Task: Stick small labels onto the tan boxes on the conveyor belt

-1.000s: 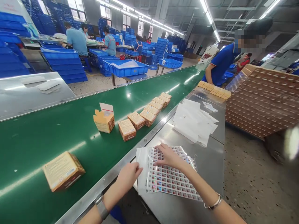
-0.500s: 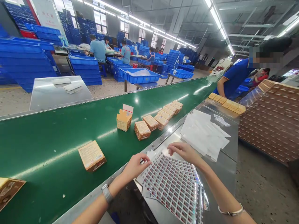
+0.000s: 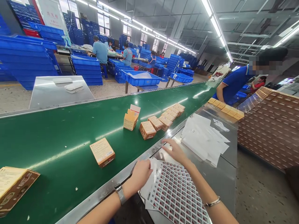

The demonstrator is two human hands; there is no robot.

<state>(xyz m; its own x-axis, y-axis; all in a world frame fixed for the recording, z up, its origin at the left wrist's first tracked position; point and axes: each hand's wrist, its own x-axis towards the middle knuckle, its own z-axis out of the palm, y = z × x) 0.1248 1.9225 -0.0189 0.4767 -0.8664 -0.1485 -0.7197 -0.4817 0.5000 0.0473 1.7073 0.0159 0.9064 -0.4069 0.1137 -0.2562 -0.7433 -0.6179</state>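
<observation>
While the green conveyor belt (image 3: pixel 60 130) runs diagonally past, a brown stack wrapped in clear plastic (image 3: pixel 268 130) stands at the far right, its rows of small pale marks too small to read. Alongside the belt is a grey steel worktable (image 3: pixel 217 180). A white panel at upper left (image 3: pixel 50 18) carries red Chinese characters (apparently 消火栓, with smaller ones below). Loose blank-looking white sheets (image 3: pixel 201 137) lie near the right hand. Closer in, white sheets printed with a grid of small red-and-dark labels (image 3: pixel 179 193) lie on the worktable, their lettering illegible.

The left hand (image 3: pixel 141 171) is at their pale margin, fingers curled inward; whether they pinch it I cannot tell. The right hand (image 3: pixel 175 151) hovers by the belt's metal edge, thumb and fingers apart.

On the belt, a yellow-and-brown carton at the left edge (image 3: pixel 17 188), a closed one (image 3: pixel 102 152), and an upright open one (image 3: pixel 130 120) bear fine print, unreadable.

Compared with half a second ago, the left-edge carton shows more, the right hand has shifted nearer the belt, and more white margin shows beside the left hand.
</observation>
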